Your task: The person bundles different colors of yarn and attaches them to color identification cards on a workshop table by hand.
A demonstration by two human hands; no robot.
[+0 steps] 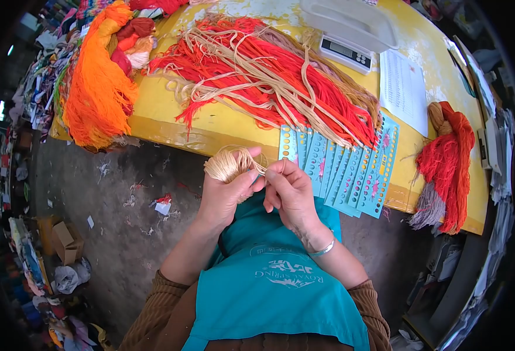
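Above the teal apron (pixel 281 298), the left hand (pixel 219 202) was closed around a cream skein (pixel 225 167). The right hand (pixel 292 190) had its fingertips together, apparently pinching fine strands at the skein's side — work that called for a snug, uncrushing left grip and a light, even pull, lest the loops tangle. Just beyond, blue cards (pixel 351 184) overlapped on the desk (pixel 158 117) — then came red and beige strands (pixel 269 70), and a scale (pixel 345 54) behind them.
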